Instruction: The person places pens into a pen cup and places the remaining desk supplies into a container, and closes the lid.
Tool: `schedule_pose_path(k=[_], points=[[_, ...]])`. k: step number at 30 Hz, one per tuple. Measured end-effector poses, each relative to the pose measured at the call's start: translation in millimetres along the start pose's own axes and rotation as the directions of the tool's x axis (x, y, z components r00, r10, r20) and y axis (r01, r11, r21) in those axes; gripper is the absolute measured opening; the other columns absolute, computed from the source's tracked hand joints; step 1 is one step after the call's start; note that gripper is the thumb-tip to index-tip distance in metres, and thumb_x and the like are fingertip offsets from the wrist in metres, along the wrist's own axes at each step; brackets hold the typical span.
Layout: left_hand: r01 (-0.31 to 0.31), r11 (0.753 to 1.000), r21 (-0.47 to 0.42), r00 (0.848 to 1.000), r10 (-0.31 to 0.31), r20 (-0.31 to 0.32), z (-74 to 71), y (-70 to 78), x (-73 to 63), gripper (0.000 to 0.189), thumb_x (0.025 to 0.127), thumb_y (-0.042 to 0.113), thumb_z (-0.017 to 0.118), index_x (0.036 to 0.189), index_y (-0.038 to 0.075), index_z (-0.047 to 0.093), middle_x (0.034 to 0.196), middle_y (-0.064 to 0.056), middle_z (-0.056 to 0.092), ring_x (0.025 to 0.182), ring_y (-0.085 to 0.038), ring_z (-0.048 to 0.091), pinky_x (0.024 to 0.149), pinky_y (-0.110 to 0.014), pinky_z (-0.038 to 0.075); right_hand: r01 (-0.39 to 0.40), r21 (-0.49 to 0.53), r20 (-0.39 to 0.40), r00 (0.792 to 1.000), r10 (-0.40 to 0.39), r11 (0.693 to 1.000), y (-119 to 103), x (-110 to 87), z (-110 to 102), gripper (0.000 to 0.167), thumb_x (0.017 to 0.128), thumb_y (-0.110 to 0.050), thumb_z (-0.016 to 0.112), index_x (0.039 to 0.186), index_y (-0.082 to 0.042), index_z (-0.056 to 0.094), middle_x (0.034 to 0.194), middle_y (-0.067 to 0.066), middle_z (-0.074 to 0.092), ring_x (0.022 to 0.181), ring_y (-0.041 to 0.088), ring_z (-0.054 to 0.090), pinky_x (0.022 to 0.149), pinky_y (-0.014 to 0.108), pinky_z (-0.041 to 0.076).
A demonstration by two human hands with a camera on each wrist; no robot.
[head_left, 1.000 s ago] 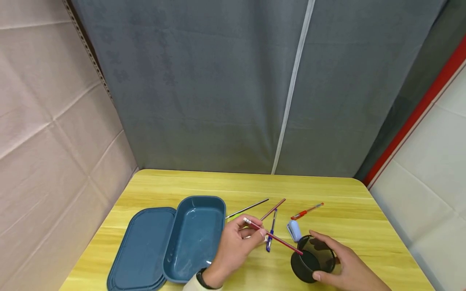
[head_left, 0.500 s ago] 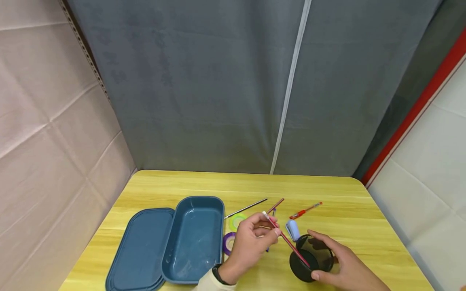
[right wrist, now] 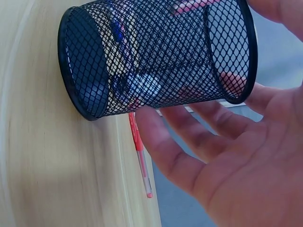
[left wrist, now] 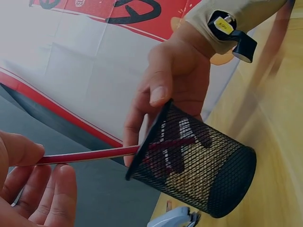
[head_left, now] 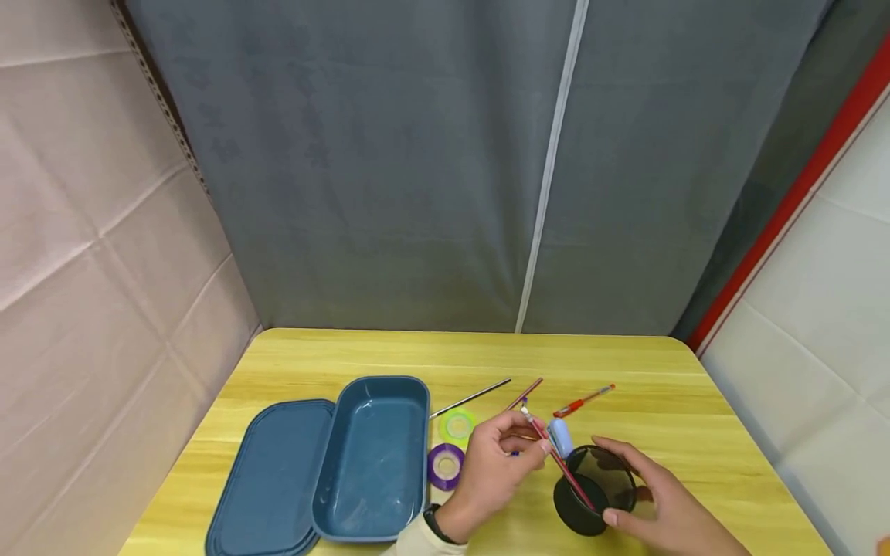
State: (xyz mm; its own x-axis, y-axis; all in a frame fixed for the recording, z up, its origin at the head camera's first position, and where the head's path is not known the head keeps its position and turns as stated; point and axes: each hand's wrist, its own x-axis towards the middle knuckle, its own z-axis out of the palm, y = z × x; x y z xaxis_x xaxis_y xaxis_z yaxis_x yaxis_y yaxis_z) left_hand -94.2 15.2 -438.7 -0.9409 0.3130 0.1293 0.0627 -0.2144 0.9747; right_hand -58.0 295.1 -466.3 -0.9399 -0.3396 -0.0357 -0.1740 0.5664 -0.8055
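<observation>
My left hand (head_left: 495, 463) pinches a red pencil (head_left: 556, 457) near its white-tipped upper end. The pencil's lower end is inside a black mesh pen holder (left wrist: 199, 161), seen through the mesh in the left wrist view. My right hand (head_left: 660, 494) grips the holder by its rim and side, thumb on the near edge and fingers round the far side; the holder tilts toward the left hand. Just behind the holder lies a light blue stapler (head_left: 559, 437). A blue pen is mostly hidden behind my left hand.
A blue box (head_left: 375, 455) stands at left with its lid (head_left: 274, 471) beside it. Green tape (head_left: 457, 425) and purple tape (head_left: 445, 466) lie right of the box. Farther back are a dark pencil (head_left: 471, 398), another red pencil (head_left: 524, 392) and a red pen (head_left: 584, 400).
My left hand has moved right with the red pencil, whose lower end has gone from the holder's rim to inside it. Both tape rolls have come into view. The right hand stays at the holder.
</observation>
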Motion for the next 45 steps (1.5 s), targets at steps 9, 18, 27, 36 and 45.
schedule_pose_path(k=[9, 18, 27, 36, 45], points=[[-0.035, 0.997, 0.066, 0.999, 0.035, 0.005, 10.5, -16.2, 1.6, 0.024, 0.09, 0.007, 0.08, 0.111, -0.002, 0.075, 0.109, -0.024, 0.076, 0.083, -0.003, 0.073, 0.078, -0.023, 0.063, 0.002, 0.059, -0.018, 1.0, -0.001, 0.998, 2, -0.4, -1, 0.067, 0.097, -0.018, 0.078, 0.156, -0.012, 0.047, 0.152, 0.016, 0.055, 0.125, -0.003, 0.057, 0.08, 0.029, 0.058], [0.035, 0.99, 0.138, 0.999, -0.038, 0.017, 16.8, -30.5, 0.4, 0.022, 0.09, 0.014, 0.082, 0.11, 0.006, 0.08, 0.107, -0.01, 0.081, 0.083, -0.002, 0.074, 0.076, -0.019, 0.06, -0.033, 0.105, -0.002, 0.999, 0.034, 0.994, 4, 0.3, -2, 0.068, 0.097, -0.017, 0.078, 0.157, -0.012, 0.046, 0.153, 0.016, 0.054, 0.122, 0.002, 0.061, 0.08, 0.029, 0.059], [0.051, 0.984, 0.168, 0.999, -0.053, 0.01, 16.2, -35.2, -0.9, 0.022, 0.09, 0.012, 0.082, 0.11, 0.004, 0.08, 0.107, -0.007, 0.081, 0.081, -0.001, 0.073, 0.07, -0.018, 0.059, -0.025, 0.143, 0.004, 1.0, 0.024, 0.989, 4, -1.5, -1, 0.067, 0.097, -0.013, 0.077, 0.157, -0.01, 0.045, 0.15, 0.02, 0.056, 0.121, 0.003, 0.062, 0.081, 0.03, 0.06], [0.049, 0.987, 0.155, 0.999, -0.052, 0.013, 9.7, -26.9, -3.8, 0.025, 0.089, 0.013, 0.082, 0.113, 0.014, 0.079, 0.106, -0.004, 0.08, 0.084, -0.004, 0.075, 0.074, -0.021, 0.061, -0.007, 0.132, -0.021, 1.0, 0.01, 0.991, 5, -2.8, -1, 0.068, 0.096, -0.011, 0.078, 0.156, -0.01, 0.047, 0.148, 0.019, 0.057, 0.119, 0.004, 0.063, 0.08, 0.03, 0.061], [0.097, 0.986, 0.139, 0.995, -0.096, -0.012, -6.1, -10.2, -8.9, 0.029, 0.088, 0.012, 0.082, 0.117, 0.014, 0.077, 0.112, -0.004, 0.077, 0.092, -0.008, 0.075, 0.082, -0.021, 0.061, 0.037, 0.127, -0.042, 0.999, -0.032, 0.991, 7, -3.0, -1, 0.068, 0.095, -0.011, 0.079, 0.155, -0.015, 0.049, 0.147, 0.017, 0.059, 0.118, 0.006, 0.064, 0.079, 0.03, 0.062]])
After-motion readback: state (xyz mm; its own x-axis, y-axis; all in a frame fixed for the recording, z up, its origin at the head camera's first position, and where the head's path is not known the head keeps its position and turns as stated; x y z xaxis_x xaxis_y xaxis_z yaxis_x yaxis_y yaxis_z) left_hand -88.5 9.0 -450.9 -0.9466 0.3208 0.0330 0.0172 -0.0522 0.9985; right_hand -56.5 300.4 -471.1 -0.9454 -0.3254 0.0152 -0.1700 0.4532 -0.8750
